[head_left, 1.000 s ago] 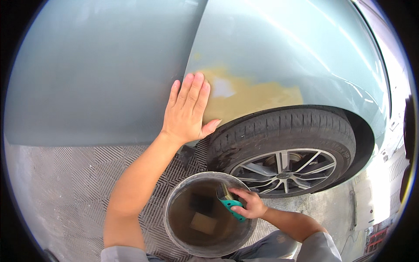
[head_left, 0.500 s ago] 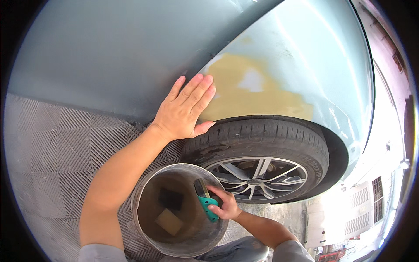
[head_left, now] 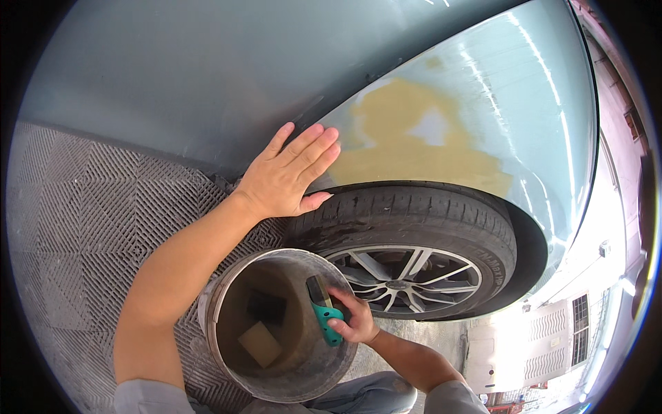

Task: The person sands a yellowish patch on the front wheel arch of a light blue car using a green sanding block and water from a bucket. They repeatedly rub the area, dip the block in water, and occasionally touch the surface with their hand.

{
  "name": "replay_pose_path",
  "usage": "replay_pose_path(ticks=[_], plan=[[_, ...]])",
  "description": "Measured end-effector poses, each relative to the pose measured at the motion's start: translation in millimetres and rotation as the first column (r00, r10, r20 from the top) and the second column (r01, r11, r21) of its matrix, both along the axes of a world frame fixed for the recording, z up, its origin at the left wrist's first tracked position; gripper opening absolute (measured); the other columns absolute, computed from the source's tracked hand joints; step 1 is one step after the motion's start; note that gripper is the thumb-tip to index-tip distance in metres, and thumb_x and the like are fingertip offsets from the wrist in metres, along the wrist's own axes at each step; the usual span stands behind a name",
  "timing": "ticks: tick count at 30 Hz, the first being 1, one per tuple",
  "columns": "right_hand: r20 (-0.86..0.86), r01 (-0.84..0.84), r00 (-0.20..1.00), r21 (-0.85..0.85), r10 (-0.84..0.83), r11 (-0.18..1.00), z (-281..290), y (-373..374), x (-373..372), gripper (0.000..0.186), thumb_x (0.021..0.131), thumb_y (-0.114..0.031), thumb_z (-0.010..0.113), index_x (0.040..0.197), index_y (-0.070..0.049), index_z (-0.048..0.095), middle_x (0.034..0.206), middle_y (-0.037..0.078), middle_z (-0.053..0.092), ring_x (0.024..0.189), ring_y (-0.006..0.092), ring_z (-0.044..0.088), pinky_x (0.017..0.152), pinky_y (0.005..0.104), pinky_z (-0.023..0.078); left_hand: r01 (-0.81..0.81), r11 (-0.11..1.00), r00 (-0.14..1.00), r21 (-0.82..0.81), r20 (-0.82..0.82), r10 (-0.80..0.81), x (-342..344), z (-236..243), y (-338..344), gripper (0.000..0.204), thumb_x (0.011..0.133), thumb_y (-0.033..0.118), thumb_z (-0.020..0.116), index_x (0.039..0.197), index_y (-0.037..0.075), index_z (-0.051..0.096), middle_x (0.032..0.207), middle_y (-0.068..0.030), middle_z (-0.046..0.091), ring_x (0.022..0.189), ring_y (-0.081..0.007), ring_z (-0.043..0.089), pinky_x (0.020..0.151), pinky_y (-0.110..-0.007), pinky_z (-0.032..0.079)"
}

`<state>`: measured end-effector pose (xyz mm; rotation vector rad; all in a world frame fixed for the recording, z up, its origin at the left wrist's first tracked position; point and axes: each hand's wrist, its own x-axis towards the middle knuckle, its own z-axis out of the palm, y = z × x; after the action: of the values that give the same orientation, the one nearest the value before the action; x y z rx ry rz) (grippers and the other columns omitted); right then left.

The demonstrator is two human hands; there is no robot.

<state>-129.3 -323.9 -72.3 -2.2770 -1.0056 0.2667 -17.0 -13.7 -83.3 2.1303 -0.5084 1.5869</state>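
Observation:
My left hand (head_left: 283, 172) lies flat, fingers spread, on a pale blue-grey car at the rear of a mustard-yellow patch (head_left: 476, 165) on the fender (head_left: 531, 103), beside the seam with the door (head_left: 152, 69). My right hand (head_left: 352, 317) grips a teal sanding block (head_left: 324, 317) with a dark and olive upper part, held inside the near side of a grimy bucket (head_left: 214, 324). Murky water in the bucket holds a dark pad (head_left: 266, 307) and a tan square pad (head_left: 259, 343). The patch has pale grey spots in it.
A tyre (head_left: 414, 207) with a silver spoked wheel (head_left: 407, 283) is just beyond the bucket. Ridged grey floor tiles (head_left: 89, 228) lie at the left. My bent leg (head_left: 372, 393) is under the bucket. A bright pale wall with vents (head_left: 552, 331) shows at the right.
The view has swung, so the bucket and wheel sit further left and the door seam slants more. My left hand has shifted slightly back from the yellow patch; my right still grips the block.

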Motion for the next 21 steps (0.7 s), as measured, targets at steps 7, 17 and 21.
replay_pose_path(ticks=[7,17,21], plan=[[-0.005,0.014,1.000,0.034,-0.014,0.999,-1.2,0.2,0.2,0.061,0.082,-0.026,0.071,0.131,0.003,0.051,0.113,0.025,0.062,0.103,0.0364,0.064,0.089,0.0365,0.050,-0.043,0.999,0.999,0.025,-0.006,0.043,-6.8,24.3,2.1,0.085,0.075,0.043,0.069,0.145,0.009,0.036,0.153,-0.0072,0.032,0.142,-0.0230,0.028,0.115,-0.047,0.019],[0.043,0.003,0.999,0.071,-0.006,0.997,-0.7,2.0,-1.6,0.062,0.081,-0.026,0.071,0.131,0.004,0.050,0.114,0.022,0.062,0.102,0.0326,0.064,0.090,0.0361,0.048,-0.070,0.995,0.972,0.075,0.230,0.051,9.4,179.8,-7.5,0.079,0.090,0.049,0.049,0.140,-0.010,0.032,0.149,-0.0285,0.029,0.140,-0.0391,0.026,0.113,-0.048,0.020],[0.035,-0.003,0.999,0.065,0.001,0.998,1.2,2.2,-1.6,0.061,0.081,-0.025,0.073,0.131,0.003,0.051,0.121,0.025,0.060,0.110,0.0372,0.061,0.094,0.0378,0.048,-0.104,0.995,0.969,0.008,0.226,0.100,9.2,166.3,-5.1,0.078,0.088,0.057,0.048,0.145,0.004,0.035,0.152,-0.0114,0.034,0.141,-0.0262,0.031,0.114,-0.047,0.020]])
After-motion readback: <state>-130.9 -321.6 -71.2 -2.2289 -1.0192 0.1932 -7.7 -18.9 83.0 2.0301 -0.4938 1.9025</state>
